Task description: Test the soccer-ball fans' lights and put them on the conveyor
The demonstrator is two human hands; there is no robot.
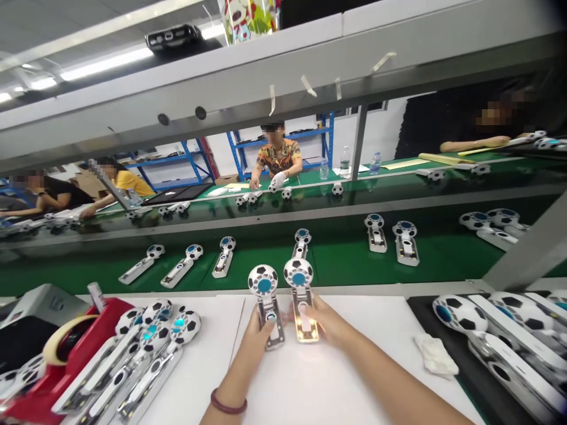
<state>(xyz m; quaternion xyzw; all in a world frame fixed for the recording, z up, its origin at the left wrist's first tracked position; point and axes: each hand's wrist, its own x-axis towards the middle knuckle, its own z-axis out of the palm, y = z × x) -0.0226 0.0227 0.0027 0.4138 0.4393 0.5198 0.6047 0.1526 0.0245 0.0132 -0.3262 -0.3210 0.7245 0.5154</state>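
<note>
1. While both fans rest handle-down on the white worktable [354, 330], thumbs pressing their buttons, the grip is best kept low on the handles so the ball-patterned heads stay clear to spin.
2. Left hand [257, 332] is curled closed around the left fan [267, 307], thumb on its front.
3. Right hand [325, 321] is closed on the right fan [301, 304], whose handle glows warm; pressing gently should be enough.
4. Both fans stand side by side, just apart, at the table's far edge.
5. To the left lie a pile of like fans [150, 348] and a red tape dispenser [66, 348]; to the right, more fans in a black tray [496, 342] and a white cloth [436, 355].
6. Beyond runs the green conveyor belt [345, 260], with co-workers seated across it.
</note>
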